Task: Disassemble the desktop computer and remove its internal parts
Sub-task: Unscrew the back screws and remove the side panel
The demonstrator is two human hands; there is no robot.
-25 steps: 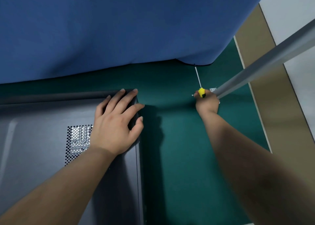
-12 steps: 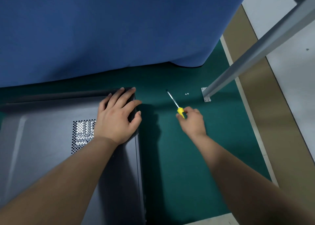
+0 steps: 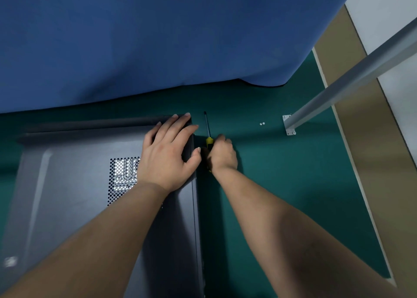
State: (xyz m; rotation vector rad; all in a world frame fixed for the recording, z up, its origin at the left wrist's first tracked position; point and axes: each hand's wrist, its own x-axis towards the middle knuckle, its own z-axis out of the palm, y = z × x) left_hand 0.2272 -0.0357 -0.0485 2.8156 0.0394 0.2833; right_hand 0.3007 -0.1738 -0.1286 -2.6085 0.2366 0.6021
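Desktop computer case (image 3: 74,196) lying on its side, filling the lower left of the frame on the green mat (image 3: 282,196), perforated vent patch facing up near the middle. Left hand (image 3: 167,155) spread flat over the case's upper right corner, fingers straight and pressing down, gripping nothing, thumb hooked just over the right edge. Right hand (image 3: 222,154) tucked right beside that same edge, fingers curled tight round the yellow-handled screwdriver (image 3: 208,135). Shaft pointing almost straight up the frame, tip toward the blue cloth (image 3: 158,38) at the top, so running parallel to the case's right side rather than into it. Case wall sits directly left of the grip, practically touching the knuckles. Probably needs swinging the tip leftward to meet whatever screw holds that side, though can't make out any screw head on the dark edge from here. Right hand clearly the nearer one for that job, left just bracing. Two small screws (image 3: 262,123) lying loose on the mat toward the right, close to the metal post's bracket (image 3: 288,125).
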